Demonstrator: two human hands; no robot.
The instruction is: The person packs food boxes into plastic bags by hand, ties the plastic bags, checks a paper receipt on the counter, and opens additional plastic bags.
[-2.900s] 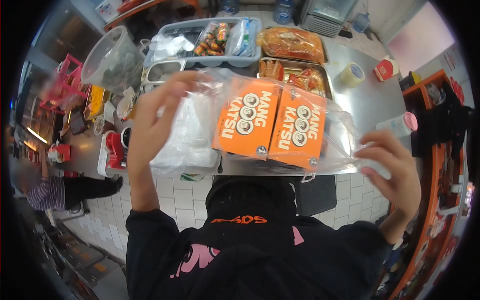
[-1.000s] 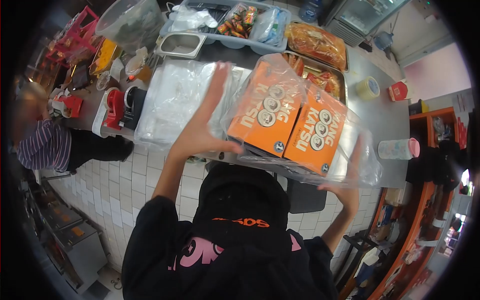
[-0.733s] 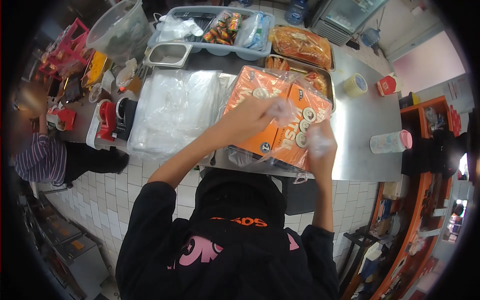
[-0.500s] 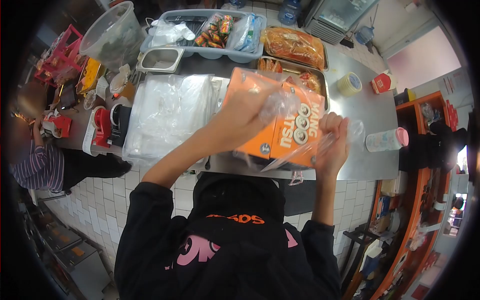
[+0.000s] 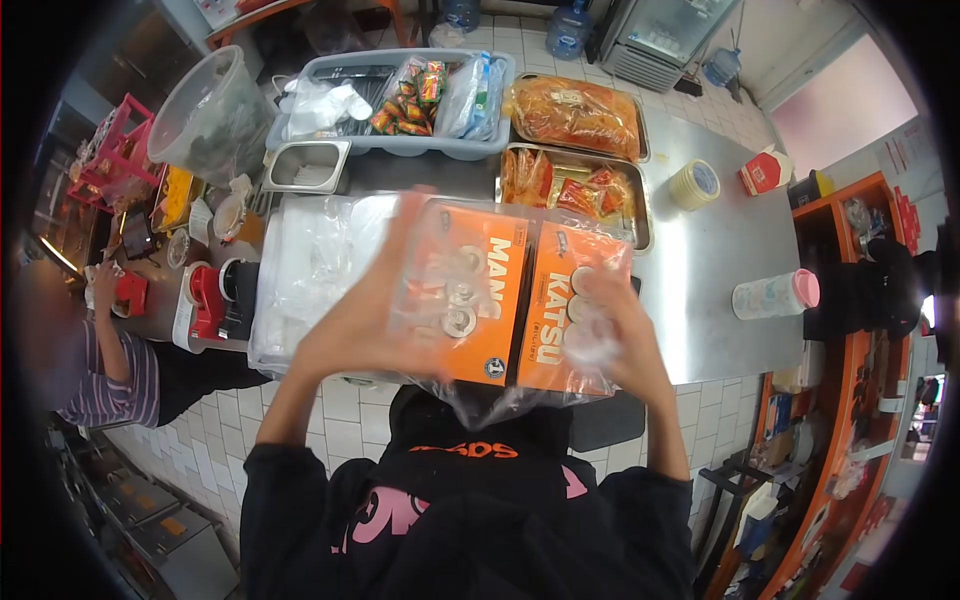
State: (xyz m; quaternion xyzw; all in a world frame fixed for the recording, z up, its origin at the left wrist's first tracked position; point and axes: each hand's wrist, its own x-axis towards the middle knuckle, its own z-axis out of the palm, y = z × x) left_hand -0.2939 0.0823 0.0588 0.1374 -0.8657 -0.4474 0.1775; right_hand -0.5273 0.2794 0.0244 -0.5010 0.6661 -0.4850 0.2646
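Two orange takeaway boxes (image 5: pixel 480 290) stand side by side in a clear plastic bag (image 5: pixel 475 400), over the table's near edge. Large lettering and round pictures cover their tops. My left hand (image 5: pixel 375 315), smeared by motion, grips the bagged boxes along their left side. On the right side, my right hand (image 5: pixel 632 340) closes on bunched plastic of the bag, against the right box. Left of the boxes lies a stack of clear plastic bags (image 5: pixel 315 250), partly behind my left forearm.
Behind are metal trays of wrapped food (image 5: pixel 575 120) and a blue-grey bin (image 5: pixel 400 145) with sachets. Tape rolls (image 5: pixel 693 185) and a tumbler (image 5: pixel 770 295) stand right; a red tape dispenser (image 5: pixel 205 295) stands left. Another person (image 5: pixel 110 370) works at far left.
The bagged boxes have turned more upright to my view and shifted slightly left and down. My left hand moved from the box tops to their left side; my right hand moved in against the right box.
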